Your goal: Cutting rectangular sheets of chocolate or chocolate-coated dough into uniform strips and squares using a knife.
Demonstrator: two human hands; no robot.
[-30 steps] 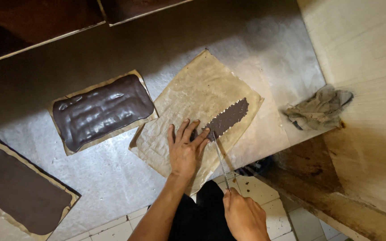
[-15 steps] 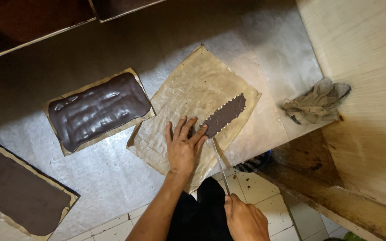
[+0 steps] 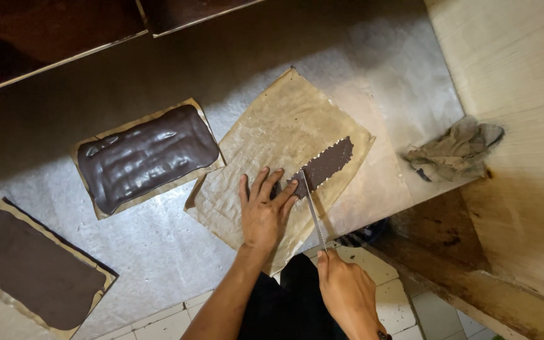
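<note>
Our left hand (image 3: 262,217) lies flat, fingers (image 3: 271,183) spread, pinning the near end of a dark chocolate strip (image 3: 323,167) on brown parchment paper (image 3: 272,135) on the metal tabletop (image 3: 158,245). Our right hand (image 3: 347,296) has its fingers wrapped round a serrated knife (image 3: 313,211), blade touching the strip. Two chocolate slabs (image 3: 146,157) sit off to the left, and a crumpled rag (image 3: 454,151) to the right.
</note>
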